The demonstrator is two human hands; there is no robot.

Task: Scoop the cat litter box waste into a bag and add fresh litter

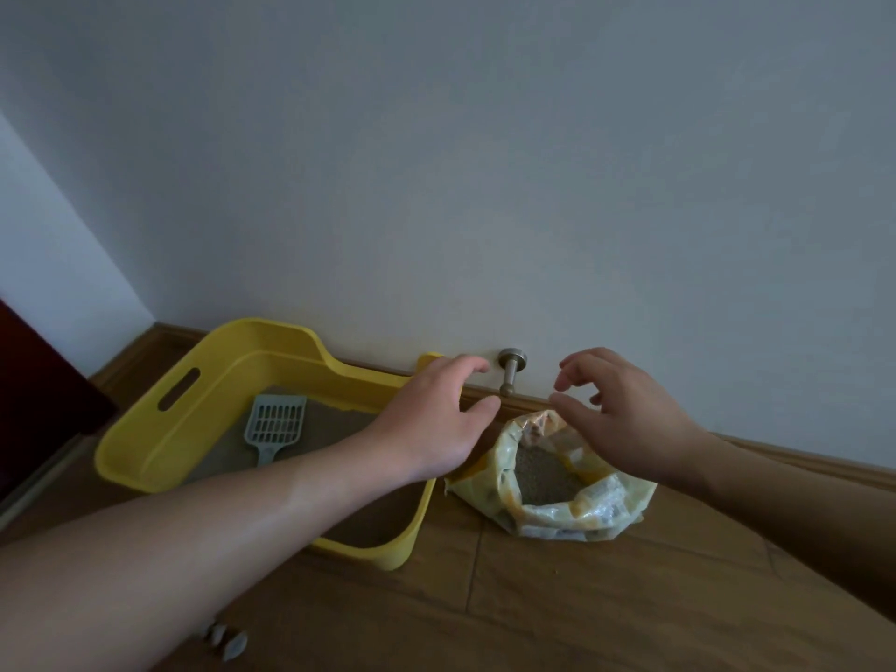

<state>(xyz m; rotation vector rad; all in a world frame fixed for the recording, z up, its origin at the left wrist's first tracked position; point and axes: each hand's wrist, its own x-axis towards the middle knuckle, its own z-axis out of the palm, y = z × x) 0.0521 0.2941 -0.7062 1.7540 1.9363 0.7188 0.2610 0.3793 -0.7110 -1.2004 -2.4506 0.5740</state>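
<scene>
Both my left hand (436, 419) and right hand (625, 409) hover released above the crinkled open plastic litter bag (557, 492); a careless grab could spill granules across the wooden floor (533, 599).

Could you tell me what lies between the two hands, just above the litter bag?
In the head view, a metal doorstop on the wall sits between the left hand and right hand, above the bag.

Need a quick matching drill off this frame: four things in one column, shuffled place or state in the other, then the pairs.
1. scoop
2. litter bag
3. litter box
4. door stopper

A. mounted on the wall
B. yellow, with a handle slot
C. lying on the litter in the box
D. open on the floor, grey granules inside

Pairs: 1-C, 2-D, 3-B, 4-A
</scene>
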